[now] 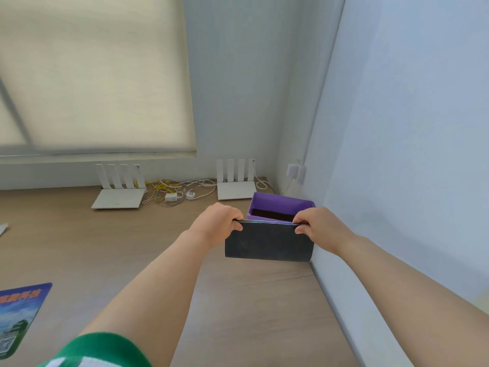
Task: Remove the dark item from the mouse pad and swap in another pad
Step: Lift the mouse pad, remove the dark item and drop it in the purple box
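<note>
A dark grey pad (268, 242) hangs upright above the desk, its dark underside facing me. My left hand (218, 225) pinches its top left corner and my right hand (321, 227) pinches its top right corner. Just behind the pad stands an open purple box (280, 203) with a dark strip showing inside; the pad's top edge is level with the box's front rim. A blue printed mouse pad (19, 316) lies flat at the desk's left front, partly cut off by the frame.
Two white routers (119, 197) (236, 189) with upright antennas stand at the back of the wooden desk (132, 242), with tangled yellow and white cables (174, 190) between them. A wall (397, 181) borders the desk on the right. A window blind hangs behind.
</note>
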{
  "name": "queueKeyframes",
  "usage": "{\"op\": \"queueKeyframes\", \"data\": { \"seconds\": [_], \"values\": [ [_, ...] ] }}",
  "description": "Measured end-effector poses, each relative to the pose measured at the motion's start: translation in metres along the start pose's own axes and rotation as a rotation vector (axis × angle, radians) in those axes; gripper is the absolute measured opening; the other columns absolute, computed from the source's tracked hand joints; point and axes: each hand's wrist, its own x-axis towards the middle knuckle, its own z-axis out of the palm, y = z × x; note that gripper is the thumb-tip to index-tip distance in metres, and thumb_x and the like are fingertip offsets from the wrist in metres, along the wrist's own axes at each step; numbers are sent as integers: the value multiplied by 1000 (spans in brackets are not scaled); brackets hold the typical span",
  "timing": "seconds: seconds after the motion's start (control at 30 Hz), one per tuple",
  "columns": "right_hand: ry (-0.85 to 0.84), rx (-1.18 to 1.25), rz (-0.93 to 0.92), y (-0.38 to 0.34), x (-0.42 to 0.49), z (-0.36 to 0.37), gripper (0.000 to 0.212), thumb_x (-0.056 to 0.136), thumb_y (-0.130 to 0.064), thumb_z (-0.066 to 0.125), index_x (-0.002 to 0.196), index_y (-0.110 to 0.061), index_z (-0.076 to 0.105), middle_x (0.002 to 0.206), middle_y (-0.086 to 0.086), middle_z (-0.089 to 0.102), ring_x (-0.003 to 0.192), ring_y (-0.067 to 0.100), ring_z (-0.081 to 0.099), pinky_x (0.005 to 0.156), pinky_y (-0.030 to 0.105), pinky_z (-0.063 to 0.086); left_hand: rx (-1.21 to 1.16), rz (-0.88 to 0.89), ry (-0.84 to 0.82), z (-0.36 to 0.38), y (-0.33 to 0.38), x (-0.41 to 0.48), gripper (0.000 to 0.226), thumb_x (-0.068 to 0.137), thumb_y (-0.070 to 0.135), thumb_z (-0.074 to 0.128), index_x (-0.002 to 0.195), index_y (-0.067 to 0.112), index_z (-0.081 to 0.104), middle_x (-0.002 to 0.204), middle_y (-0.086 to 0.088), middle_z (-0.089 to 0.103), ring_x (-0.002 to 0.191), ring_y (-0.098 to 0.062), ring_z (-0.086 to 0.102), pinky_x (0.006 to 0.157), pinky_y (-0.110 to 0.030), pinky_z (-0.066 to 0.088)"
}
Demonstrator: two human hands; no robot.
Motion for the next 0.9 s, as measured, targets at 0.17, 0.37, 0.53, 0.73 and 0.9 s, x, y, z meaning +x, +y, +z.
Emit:
{"op": "queueKeyframes", "data": {
  "seconds": [0.17,0.37,0.53,0.73,0.9],
  "values": [
    [35,-62,42,7,15,1,14,90,-17,60,99,-14,70,97,3,71,84,18,58,75,26,42,-3,22,34,3,-12,31,19,92,23,58,103,15,71,95,-6,73,87,-27,62,70,-31,46],
    [45,-116,77,35,52,0,14,90,-17,58,99,-13,69,98,9,69,90,26,60,76,33,46,-7,55,62,12,-18,76,19,91,16,58,104,15,71,97,-6,73,90,-27,62,69,-30,43],
    [60,-135,103,68,91,3,17,91,-18,54,100,-12,68,98,10,68,90,27,58,76,36,47,10,48,91,24,-21,122,23,93,18,55,110,16,69,105,-4,72,95,-23,61,71,-28,41],
    [103,-147,148,107,131,20,16,93,-19,53,99,-12,66,96,10,66,88,27,57,75,38,49,26,25,123,43,-27,179,23,93,18,55,109,15,70,103,-6,73,94,-24,62,75,-34,47],
    [100,-164,173,136,158,45,18,93,-17,53,102,-11,66,98,10,66,91,27,57,75,38,49,40,1,98,70,-38,219,22,94,21,53,109,18,69,103,-6,73,93,-24,62,78,-39,54]
  ]
}}
